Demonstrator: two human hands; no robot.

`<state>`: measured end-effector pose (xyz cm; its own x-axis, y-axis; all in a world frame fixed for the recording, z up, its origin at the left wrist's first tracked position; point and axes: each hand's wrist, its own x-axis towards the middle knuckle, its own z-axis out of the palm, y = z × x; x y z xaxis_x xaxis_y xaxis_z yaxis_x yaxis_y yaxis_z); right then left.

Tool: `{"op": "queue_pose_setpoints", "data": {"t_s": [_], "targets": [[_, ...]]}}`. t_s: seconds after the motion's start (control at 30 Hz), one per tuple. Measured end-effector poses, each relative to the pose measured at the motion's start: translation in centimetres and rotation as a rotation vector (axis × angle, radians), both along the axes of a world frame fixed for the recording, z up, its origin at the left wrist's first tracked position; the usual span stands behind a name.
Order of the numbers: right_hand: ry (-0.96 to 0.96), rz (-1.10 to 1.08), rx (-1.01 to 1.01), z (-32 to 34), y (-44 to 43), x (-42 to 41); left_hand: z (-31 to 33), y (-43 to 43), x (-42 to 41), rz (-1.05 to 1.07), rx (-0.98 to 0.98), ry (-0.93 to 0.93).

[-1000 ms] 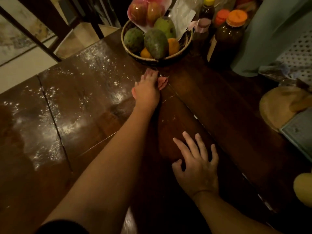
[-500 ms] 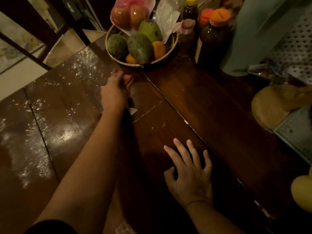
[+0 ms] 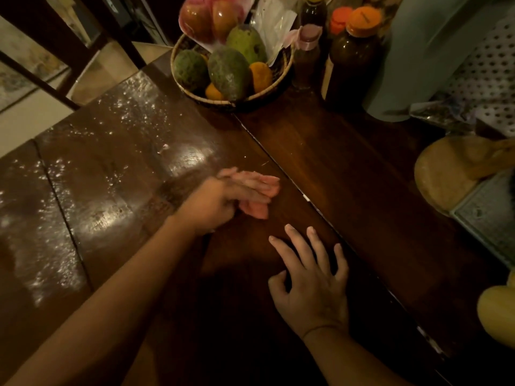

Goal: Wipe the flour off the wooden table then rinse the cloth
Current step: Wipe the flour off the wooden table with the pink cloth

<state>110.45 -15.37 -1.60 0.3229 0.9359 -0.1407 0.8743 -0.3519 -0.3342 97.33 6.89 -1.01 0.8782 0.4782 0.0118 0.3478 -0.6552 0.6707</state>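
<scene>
Across the dark wooden table (image 3: 348,176) white flour (image 3: 55,235) lies in streaks and specks on the left planks. My left hand (image 3: 217,204) holds a pink cloth (image 3: 257,213) against the wood at the table's middle, close to the seam between planks; the cloth shows above and below my fingers, and the hand is motion-blurred. My right hand (image 3: 312,285) rests flat on the table nearer to me, fingers spread, holding nothing.
A woven basket (image 3: 284,76) of mangoes and oranges stands at the far edge. Orange-capped bottles (image 3: 354,51) stand to its right. A round wooden board (image 3: 446,174) and a yellow fruit (image 3: 498,313) lie at the right edge. The table's left edge drops to the floor.
My left hand swept the cloth from beside the basket out to the left, then back toward me to the middle. My right hand stayed planted on the table.
</scene>
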Motion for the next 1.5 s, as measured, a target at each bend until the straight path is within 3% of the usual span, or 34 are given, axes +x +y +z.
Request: {"op": "queue_pose_setpoints", "data": {"t_s": [0.1,0.13,0.17,0.23,0.3,0.37,0.43,0.47,0.53,0.6,0.63,0.67,0.7,0.83,0.9,0.97,1.07,1.1,1.13,1.17,1.23,1.3,1.33,1.37,1.43,1.5], "targets": [[-0.002,0.006,-0.015,-0.1,0.1,0.0,1.1,1.9,-3.2,0.722,-0.067,0.049],[-0.004,0.010,-0.020,-0.1,0.1,0.0,1.1,2.0,-3.1,0.883,0.034,0.129],[-0.006,0.011,-0.022,0.0,0.0,0.0,0.9,1.8,-2.4,0.914,0.146,0.210],[-0.001,0.000,-0.015,0.0,0.1,0.0,-0.1,0.3,0.0,0.721,0.198,0.125],[0.001,-0.011,-0.004,0.1,0.1,-0.1,-0.1,-3.0,1.9,0.340,0.122,0.000],[-0.001,-0.016,0.001,0.0,0.0,-0.1,0.4,-5.0,1.2,0.033,0.087,0.002],[0.017,-0.021,0.005,0.2,0.0,-0.1,1.1,-5.1,-2.4,0.010,0.015,-0.032],[0.031,-0.025,0.001,0.3,0.0,0.0,1.5,-5.0,-4.4,0.128,-0.062,-0.084],[0.052,-0.019,-0.029,0.4,-0.1,0.0,1.5,-5.2,-9.7,0.657,-0.200,-0.208],[0.063,-0.006,-0.048,0.5,-0.1,-0.1,1.9,-6.9,-13.7,1.302,-0.120,-0.120],[0.068,-0.004,-0.056,0.6,-0.1,-0.1,2.2,-8.2,-14.5,1.465,-0.021,-0.029],[0.071,-0.004,-0.070,0.7,0.0,-0.1,2.5,-9.5,-14.7,1.454,0.089,0.012],[0.068,-0.008,-0.087,0.8,0.0,0.0,2.5,-11.1,-14.2,1.311,0.153,0.001],[0.034,0.004,-0.150,1.3,0.1,-0.4,3.4,-19.8,-13.7,0.319,0.111,0.110],[0.010,0.009,-0.149,1.4,0.2,-0.3,4.1,-22.7,-16.6,0.078,0.050,0.140],[-0.005,0.005,-0.127,1.5,0.0,-0.5,4.1,-24.3,-21.6,0.292,0.033,0.109],[-0.032,0.011,-0.083,1.2,-0.5,-0.6,3.2,-26.4,-28.3,1.197,0.019,0.197],[-0.033,0.017,-0.071,1.2,-0.5,-0.7,2.6,-27.3,-29.6,1.363,0.049,0.250],[-0.032,0.021,-0.064,1.2,-0.5,-0.9,2.3,-28.4,-30.3,1.372,0.092,0.291],[-0.033,0.025,-0.062,1.2,-0.6,-1.0,2.2,-29.6,-30.8,1.244,0.105,0.269],[-0.045,0.029,-0.066,1.0,-0.9,-1.1,3.0,-31.6,-32.0,0.770,0.021,0.199],[-0.037,0.044,-0.096,1.1,-0.8,-1.4,4.2,-34.4,-34.3,0.329,-0.043,0.285],[-0.025,0.042,-0.127,1.5,-0.4,-2.0,4.4,-35.6,-36.1,0.208,-0.066,0.336],[-0.008,0.031,-0.173,2.1,0.3,-2.7,4.6,-36.4,-38.1,0.165,-0.083,0.346],[-0.027,0.071,-0.279,3.3,1.3,-5.9,5.0,-37.9,-42.9,0.301,-0.117,0.321],[-0.057,0.216,-0.343,4.0,1.4,-11.2,4.6,-39.3,-47.8,0.734,-0.117,0.170]]}}
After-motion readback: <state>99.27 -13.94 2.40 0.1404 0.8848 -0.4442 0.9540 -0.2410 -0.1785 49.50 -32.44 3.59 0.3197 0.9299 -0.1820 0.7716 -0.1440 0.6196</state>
